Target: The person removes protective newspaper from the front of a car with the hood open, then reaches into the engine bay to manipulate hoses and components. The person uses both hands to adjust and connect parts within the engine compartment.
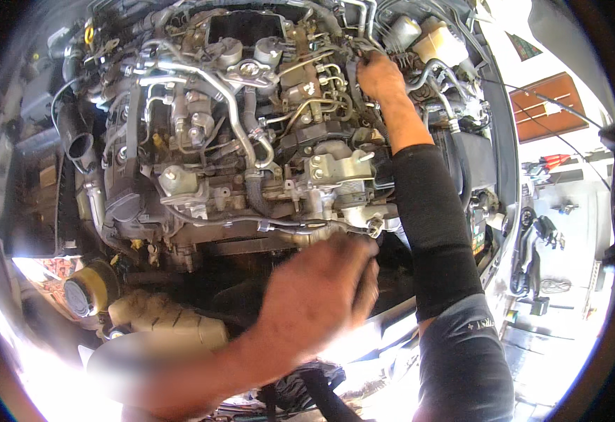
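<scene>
Bulky grey metal engine (251,165) fills dark-grey engine bay (507,148) between side edges. I judge it heavy, stiff, maybe greasy; hold chunky silver castings (337,169), spare slim silver pipes (235,116). Bare left hand (314,285) half-curled by near edge, black-sleeved right hand (381,76) at far-right corner; I can't tell if either clamps anything.

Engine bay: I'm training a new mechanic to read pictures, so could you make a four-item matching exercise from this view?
1. Right hand
2. Left hand
3. Forearm sleeve
4. Panel

A. Black
B. Lower middle of the picture
C. Red-brown
D. Upper right of the engine

Pairs: 1-D, 2-B, 3-A, 4-C.
</scene>
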`<state>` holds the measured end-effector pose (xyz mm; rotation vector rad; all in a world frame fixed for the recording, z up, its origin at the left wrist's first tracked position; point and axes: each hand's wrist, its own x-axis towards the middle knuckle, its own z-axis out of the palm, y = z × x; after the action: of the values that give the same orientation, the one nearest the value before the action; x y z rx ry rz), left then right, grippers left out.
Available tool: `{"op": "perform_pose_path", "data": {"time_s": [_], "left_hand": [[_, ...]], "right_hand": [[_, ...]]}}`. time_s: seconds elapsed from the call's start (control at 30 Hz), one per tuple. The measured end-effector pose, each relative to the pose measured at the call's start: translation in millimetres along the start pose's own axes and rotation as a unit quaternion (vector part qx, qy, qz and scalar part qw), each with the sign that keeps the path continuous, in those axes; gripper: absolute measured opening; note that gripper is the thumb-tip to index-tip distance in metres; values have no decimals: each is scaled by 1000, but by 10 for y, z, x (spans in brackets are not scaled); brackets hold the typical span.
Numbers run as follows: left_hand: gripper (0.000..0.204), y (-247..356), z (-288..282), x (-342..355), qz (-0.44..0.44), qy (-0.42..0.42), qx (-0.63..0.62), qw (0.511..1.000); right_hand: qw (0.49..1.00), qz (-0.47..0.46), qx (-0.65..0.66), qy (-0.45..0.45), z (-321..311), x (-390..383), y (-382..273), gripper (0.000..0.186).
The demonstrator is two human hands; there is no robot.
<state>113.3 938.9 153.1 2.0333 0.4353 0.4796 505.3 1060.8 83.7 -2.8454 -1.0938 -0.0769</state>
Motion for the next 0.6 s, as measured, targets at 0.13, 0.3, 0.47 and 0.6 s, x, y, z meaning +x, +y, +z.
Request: {"op": "perform_pose_path", "data": {"time_s": [0.13,0.3,0.47,0.6], "left_hand": [[30,-357,-169,759,26,109,186,976],[54,-1136,-266,2038,-1,7,389,921],[72,-1491,-48,2518,33,33,469,882],[76,-1598,65,2586,22,33,489,872]], "right_hand": [[998,-11,64,10,-55,-86,-57,50],[997,7,80,-15,-140,-167,-75,46],[995,-23,94,-21,-70,-98,-69,47],[994,-38,99,1,20,-89,-45,48]]}}
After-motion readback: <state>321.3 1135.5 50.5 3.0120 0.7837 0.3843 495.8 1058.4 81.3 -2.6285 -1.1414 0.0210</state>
